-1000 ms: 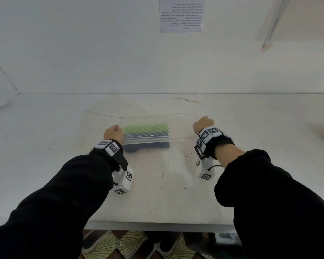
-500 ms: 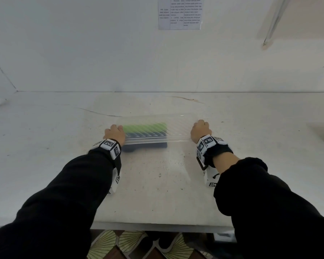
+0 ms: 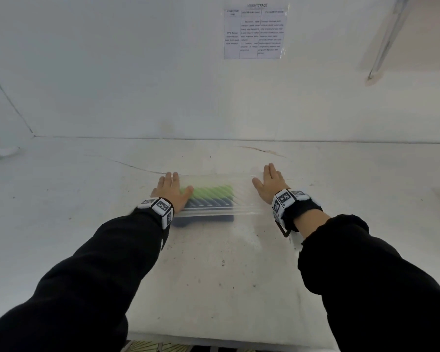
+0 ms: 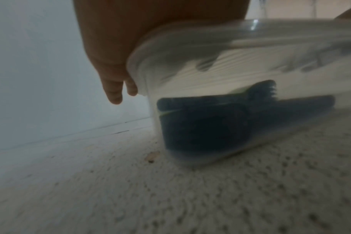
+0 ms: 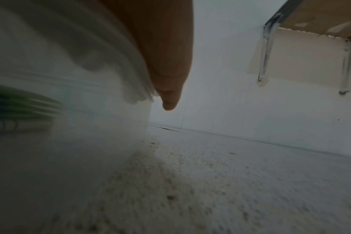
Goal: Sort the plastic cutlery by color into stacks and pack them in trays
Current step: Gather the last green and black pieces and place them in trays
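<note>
White desk point(image 3: 214, 262): flat left hand point(image 3: 169, 190) and right hand point(image 3: 271, 184) press the light, flexible tray point(image 3: 241, 196) at nine and three; clasp the ends.

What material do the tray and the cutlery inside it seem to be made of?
The tray looks like thin clear plastic, glossy and ribbed: the green cutlery and the dark blue cutlery show through its walls. The cutlery looks like opaque coloured plastic; blur hides its finish.
</note>
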`<state>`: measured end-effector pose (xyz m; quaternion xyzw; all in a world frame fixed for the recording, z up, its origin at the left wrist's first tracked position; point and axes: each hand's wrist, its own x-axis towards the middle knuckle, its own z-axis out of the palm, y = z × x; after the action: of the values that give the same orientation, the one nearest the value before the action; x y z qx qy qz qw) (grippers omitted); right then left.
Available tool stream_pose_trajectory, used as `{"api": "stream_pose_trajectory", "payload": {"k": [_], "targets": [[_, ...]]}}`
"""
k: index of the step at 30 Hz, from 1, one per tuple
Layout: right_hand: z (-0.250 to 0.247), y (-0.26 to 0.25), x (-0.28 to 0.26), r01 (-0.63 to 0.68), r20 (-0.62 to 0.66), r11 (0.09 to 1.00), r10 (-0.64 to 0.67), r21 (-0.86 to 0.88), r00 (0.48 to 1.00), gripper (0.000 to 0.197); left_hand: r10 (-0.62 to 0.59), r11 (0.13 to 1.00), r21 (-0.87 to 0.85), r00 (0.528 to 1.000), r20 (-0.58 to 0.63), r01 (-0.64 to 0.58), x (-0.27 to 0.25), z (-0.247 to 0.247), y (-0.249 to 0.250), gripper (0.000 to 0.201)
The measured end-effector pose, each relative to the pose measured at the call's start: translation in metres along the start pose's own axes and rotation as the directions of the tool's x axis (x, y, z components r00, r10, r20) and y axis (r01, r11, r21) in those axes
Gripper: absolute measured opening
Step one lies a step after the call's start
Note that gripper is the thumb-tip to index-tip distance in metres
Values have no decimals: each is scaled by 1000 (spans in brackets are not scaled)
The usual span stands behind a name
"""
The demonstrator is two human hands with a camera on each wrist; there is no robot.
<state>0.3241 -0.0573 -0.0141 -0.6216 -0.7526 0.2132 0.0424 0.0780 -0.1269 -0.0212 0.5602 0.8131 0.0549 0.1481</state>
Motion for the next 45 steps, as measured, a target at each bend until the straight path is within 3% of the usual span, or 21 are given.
{"api": "stream_pose_trajectory", "payload": {"k": [6, 11, 15, 17, 20, 23, 26, 30, 33, 37, 40, 41, 43, 45], "targets": [[12, 2, 2, 2, -65, 999, 0, 35, 998, 59, 22, 998, 60, 999, -35, -20, 5, 7, -2, 69], [8, -1, -5, -25, -130, 990, 44, 142, 990, 54, -6, 996, -88, 996, -90, -2, -2, 6, 0, 63], [5, 2, -10, -144, -260, 927, 242, 347, 935, 42, -209, 944, -303, 947, -244, 130, -14, 4, 4, 48], [3, 6, -12, -196, -234, 899, 303, 392, 924, 38, -348, 872, -428, 917, -196, 239, -19, 3, 5, 46], [0, 11, -16, -273, -176, 872, 368, 407, 913, 42, -448, 801, -479, 890, -82, 359, -24, 1, 3, 52], [-1, 13, -18, -306, -93, 902, 348, 306, 933, 46, -450, 829, -388, 892, -33, 403, -24, -1, -1, 59], [0, 11, -18, -309, -100, 903, 351, 297, 931, 41, -441, 846, -336, 897, -9, 413, -23, 0, -3, 66], [-4, 7, -24, -267, -99, 940, 293, 214, 951, 47, -449, 829, -385, 893, -26, 406, -27, 0, -3, 69], [-1, 11, -25, -231, -119, 960, 251, 161, 961, 40, -458, 795, -460, 889, -26, 396, -30, -1, -4, 67], [-7, 17, -26, -219, -104, 914, 268, 342, 958, 51, -466, 610, -706, 883, 48, 360, -32, -2, -15, 56], [-19, 20, -38, -263, 27, 893, 272, 366, 962, 50, -458, 295, -880, 863, 212, 372, -38, -8, -18, 28], [-20, 21, -41, -268, 69, 880, 263, 393, 962, 45, -443, 240, -894, 862, 246, 379, -41, -9, -18, 21], [-20, 26, -45, -295, 155, 812, 251, 504, 956, 30, -417, 203, -901, 866, 274, 383, -44, -9, -20, 13], [-18, 28, -48, -326, 182, 701, 274, 634, 944, 47, -404, 175, -907, 868, 290, 384, -48, -10, -21, 16]]}}
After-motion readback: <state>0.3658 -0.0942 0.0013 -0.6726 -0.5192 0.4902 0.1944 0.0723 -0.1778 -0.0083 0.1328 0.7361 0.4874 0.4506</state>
